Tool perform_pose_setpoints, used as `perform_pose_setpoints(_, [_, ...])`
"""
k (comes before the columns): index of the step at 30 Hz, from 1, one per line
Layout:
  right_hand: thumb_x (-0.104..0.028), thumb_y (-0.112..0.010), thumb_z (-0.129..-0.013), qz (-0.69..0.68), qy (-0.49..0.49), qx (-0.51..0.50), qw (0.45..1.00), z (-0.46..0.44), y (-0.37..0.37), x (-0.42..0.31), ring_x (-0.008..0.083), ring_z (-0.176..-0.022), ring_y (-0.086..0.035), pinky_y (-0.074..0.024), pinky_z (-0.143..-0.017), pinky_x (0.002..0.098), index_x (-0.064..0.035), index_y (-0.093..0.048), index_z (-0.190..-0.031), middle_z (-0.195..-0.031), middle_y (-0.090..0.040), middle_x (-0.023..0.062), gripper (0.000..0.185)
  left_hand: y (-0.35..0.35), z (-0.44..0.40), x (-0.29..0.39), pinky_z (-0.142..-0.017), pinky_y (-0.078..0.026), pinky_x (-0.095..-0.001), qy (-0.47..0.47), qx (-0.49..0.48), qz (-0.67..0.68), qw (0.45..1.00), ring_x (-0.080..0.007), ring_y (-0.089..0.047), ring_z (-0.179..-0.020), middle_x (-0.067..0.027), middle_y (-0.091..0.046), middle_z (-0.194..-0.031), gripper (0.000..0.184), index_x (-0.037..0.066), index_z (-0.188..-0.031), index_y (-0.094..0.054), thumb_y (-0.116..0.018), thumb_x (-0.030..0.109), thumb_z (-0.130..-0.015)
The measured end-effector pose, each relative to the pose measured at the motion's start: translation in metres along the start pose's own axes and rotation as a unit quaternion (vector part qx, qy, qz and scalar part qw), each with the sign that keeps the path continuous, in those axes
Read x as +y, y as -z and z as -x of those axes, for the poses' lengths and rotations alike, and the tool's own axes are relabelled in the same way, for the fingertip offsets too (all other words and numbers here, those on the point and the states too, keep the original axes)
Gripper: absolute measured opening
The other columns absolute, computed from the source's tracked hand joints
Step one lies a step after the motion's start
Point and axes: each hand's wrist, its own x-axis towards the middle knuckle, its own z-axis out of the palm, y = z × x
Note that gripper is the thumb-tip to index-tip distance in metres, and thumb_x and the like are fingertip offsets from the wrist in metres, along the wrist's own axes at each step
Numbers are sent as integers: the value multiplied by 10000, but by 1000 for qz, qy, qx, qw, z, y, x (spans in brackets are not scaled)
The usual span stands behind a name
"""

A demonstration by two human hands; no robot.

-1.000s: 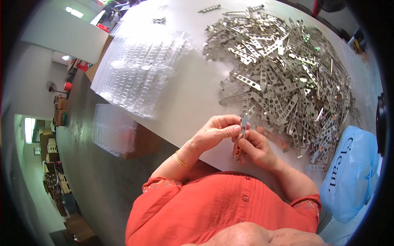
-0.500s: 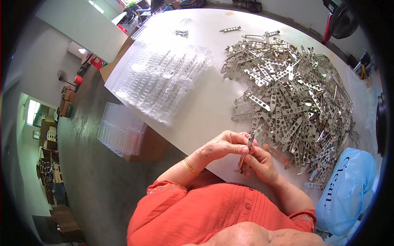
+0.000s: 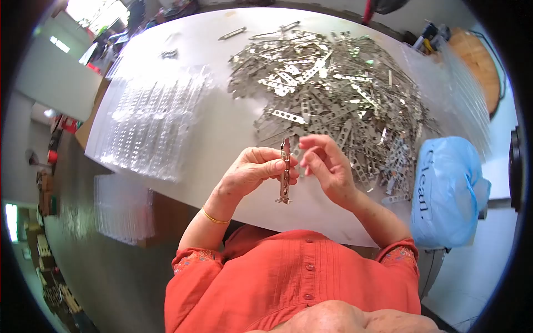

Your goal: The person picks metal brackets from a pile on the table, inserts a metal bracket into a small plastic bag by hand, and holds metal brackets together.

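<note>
A narrow perforated metal strip [image 3: 285, 186] is upright in the view, pinched between the thumb and fingers of my left hand [image 3: 258, 169]. Whether it is one strip or a few stacked together I cannot tell. Just right of it, my right hand [image 3: 330, 166] is off the metal, its thumb and fingers apart and slightly blurred. Beyond both hands a large heap of similar metal strips [image 3: 333, 105] spreads over the white table [image 3: 222, 125].
Clear plastic trays [image 3: 150, 122] lie on the table's left part, with more clear trays [image 3: 123, 208] below the edge beside a brown box [image 3: 172, 216]. A blue plastic bag [image 3: 447, 191] stands at the right, near transparent sheets [image 3: 444, 94].
My right hand has let go of the metal strip and moved off to the right, its fingers parting. My left hand still holds the strip. The camera view has shifted.
</note>
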Motion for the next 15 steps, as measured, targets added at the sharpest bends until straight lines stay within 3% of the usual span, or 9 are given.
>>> perform_pose_setpoints(2, [-72, -517, -1054, 42, 17, -6, 999, -5, 7, -12, 79, -965, -574, -502, -824, 233, -55, -515, -1409, -1217, -559, 64, 356, -5, -11, 4, -848, -596, -406, 12, -32, -3, 999, -279, -742, -894, -178, -749, -974, 288, -53, -1130, -706, -700, 178, -956])
perform_pose_setpoints(5, [-71, -519, -1054, 38, 37, -14, 999, -7, 12, -21, 71, -963, -572, -506, -851, 238, -51, -543, -1388, -1231, -562, 61, 336, -8, -27, 2, -823, -588, -390, 23, -82, -13, 996, -265, -733, -858, -170, -746, -950, 308, -53, -1127, -709, -720, 192, -941])
perform_pose_setpoints(7, [-62, -525, -1050, 69, 37, -7, 997, -4, 14, -29, 64, -955, -581, -514, -846, 237, -43, -598, -1335, -1176, -592, 45, 295, -5, -39, -2, -828, -569, -359, 45, -140, -3, 989, -215, -709, -859, -116, -744, -929, 317, -38, -1118, -717, -739, 217, -933])
perform_pose_setpoints(10, [-18, -556, -1027, 43, -3, -30, 999, 0, 16, -33, 74, -897, -622, -542, -775, 225, -31, -672, -1192, -1038, -635, 17, 202, -1, -47, -6, -819, -570, -359, 84, -191, -2, 978, -213, -711, -849, -127, -741, -922, 318, -38, -1117, -714, -745, 216, -927])
perform_pose_setpoints(15, [-3, -582, -1014, 15, -65, -24, 997, 8, 20, -26, 72, -844, -622, -557, -755, 235, -27, -666, -1096, -956, -638, 11, 120, 8, -55, -16, -820, -568, -346, 115, -229, -5, 967, -201, -706, -842, -121, -738, -935, 316, -48, -1118, -705, -726, 214, -943])
